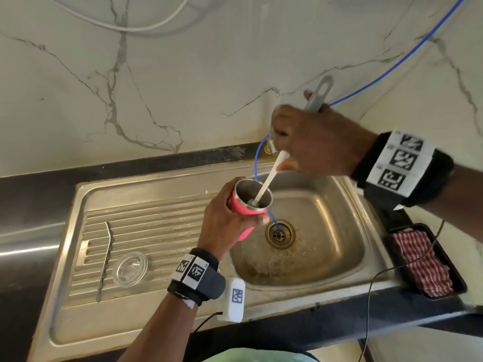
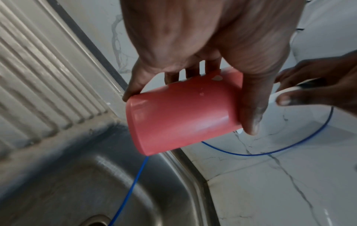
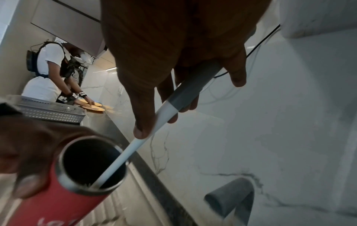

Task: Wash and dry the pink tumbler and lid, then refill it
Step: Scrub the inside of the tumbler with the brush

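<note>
Head view, frame centre: left hand wraps the smooth pink tumbler, steel-lined and cylindrical; right hand grips a slim white-and-grey brush handle inside it.

Black wrist straps with white coded tags; pale green shirt.

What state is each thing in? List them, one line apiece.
pink tumbler: lid off, tilted over the sink basin, gripped by the left hand.
bottle brush: head down inside the tumbler, handle gripped by the right hand.
clear lid: off, lying on the drainboard.
metal straw: lying on the drainboard beside the lid.
checked cloth: folded in a black tray.
</note>
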Demonstrator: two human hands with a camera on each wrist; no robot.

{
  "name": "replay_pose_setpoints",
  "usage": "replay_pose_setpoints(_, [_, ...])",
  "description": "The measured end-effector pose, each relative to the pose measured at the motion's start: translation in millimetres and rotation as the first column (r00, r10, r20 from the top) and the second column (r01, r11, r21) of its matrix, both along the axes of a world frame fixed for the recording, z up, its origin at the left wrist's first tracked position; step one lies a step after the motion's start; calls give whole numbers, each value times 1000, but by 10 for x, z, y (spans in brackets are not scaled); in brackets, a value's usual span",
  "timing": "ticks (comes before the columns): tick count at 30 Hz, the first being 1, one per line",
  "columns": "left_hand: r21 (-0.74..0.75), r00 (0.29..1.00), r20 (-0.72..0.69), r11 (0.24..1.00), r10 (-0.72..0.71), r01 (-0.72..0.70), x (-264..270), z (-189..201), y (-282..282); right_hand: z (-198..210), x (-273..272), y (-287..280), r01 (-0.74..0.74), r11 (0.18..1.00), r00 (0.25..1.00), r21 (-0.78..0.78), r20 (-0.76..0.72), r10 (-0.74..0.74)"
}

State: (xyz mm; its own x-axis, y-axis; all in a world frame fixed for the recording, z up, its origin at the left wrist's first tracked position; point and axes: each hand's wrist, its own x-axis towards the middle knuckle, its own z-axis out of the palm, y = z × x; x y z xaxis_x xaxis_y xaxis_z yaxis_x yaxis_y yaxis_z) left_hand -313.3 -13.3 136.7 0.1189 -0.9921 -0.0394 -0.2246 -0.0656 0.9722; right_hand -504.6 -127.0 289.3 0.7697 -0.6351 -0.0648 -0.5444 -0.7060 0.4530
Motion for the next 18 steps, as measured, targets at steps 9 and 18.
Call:
replay_pose_setpoints(9, [33,998,51,999,28,-30,82,-144,55,242,-173,3,-65,997,995,-47,71,68])
replay_pose_setpoints(18, [43,996,47,996,71,-73,62,-174,18,164,-69,170,-69,995,998,-75,-21,68])
